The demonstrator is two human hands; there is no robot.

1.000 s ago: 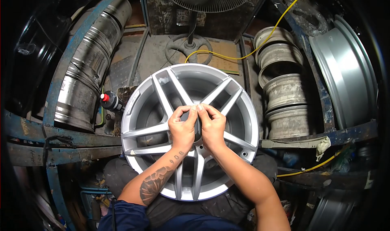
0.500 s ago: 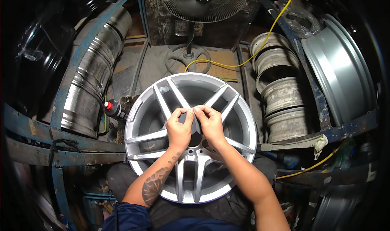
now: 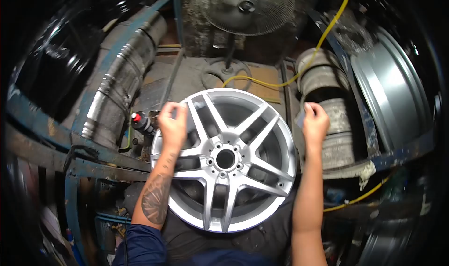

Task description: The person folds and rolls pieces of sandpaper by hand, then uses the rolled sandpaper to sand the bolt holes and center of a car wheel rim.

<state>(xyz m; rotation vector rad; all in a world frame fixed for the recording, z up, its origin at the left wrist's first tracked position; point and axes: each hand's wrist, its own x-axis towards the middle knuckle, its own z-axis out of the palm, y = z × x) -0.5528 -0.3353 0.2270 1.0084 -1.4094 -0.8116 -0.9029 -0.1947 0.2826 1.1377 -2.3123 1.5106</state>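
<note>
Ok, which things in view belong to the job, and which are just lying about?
Apparently in the job:
Silver spoked wheel
Small greyish piece in the right hand
Left hand, contents unclear

Apparently just lying about:
Red-capped bottle
Fan
Yellow cord
Dull rims

Silver spoked metal wheel (image 3: 241, 174) is brightly lit at centre; picture edges are blacked out. Glare is thrown off stacked shiny silver metal barrels (image 3: 124, 79). Blue-painted metal bars (image 3: 32, 114) are bowed by wide-angle distortion. Grey wire-caged fan (image 3: 247, 6) is dimly lit, blurred.
</note>
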